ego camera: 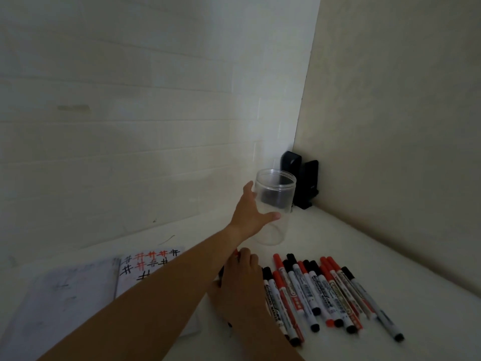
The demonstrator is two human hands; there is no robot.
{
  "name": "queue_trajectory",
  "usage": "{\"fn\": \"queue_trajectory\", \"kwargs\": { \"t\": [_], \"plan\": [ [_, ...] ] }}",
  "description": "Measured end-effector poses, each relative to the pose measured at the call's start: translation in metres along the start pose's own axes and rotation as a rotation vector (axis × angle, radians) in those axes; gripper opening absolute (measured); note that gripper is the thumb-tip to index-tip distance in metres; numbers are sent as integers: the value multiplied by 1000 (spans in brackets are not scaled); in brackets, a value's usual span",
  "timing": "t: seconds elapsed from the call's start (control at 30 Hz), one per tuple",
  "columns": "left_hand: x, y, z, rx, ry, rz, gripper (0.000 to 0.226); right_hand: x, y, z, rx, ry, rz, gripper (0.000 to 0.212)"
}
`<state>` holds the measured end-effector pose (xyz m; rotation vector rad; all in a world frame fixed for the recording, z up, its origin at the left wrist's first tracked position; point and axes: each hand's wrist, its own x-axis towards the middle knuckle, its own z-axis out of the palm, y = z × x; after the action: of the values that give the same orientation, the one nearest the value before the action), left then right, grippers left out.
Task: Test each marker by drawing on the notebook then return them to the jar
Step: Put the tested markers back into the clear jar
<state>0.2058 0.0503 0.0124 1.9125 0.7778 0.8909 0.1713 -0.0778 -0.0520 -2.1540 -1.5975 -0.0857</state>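
A clear, empty plastic jar (pixel 276 201) stands upright on the white table near the back corner. My left hand (pixel 250 212) reaches out to it and grips its left side, thumb across the front. Several red-capped and black-capped whiteboard markers (pixel 325 290) lie side by side on the table at the right. My right hand (pixel 239 285) sits at the left end of that row, fingers curled round a few markers; a red cap (pixel 235 252) pokes out above the knuckles. The open notebook (pixel 145 267) lies at the left, its page marked with red and black hash signs.
A black stand-like object (pixel 303 183) sits in the corner right behind the jar. Walls close the table in at the back and on the right. My left forearm crosses over the notebook's right page.
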Motion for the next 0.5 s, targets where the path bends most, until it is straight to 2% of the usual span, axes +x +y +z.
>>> {"fn": "queue_trajectory", "kwargs": {
  "t": [0.2, 0.5],
  "plan": [
    [-7, -12, -20, 59, 145, 28, 107, -1, 0, -3, 0, -9, 8, 60],
    [-60, -28, -101, 162, 421, 43, 99, -4, 1, -5, -3, -34, 32, 77]
  ]
}}
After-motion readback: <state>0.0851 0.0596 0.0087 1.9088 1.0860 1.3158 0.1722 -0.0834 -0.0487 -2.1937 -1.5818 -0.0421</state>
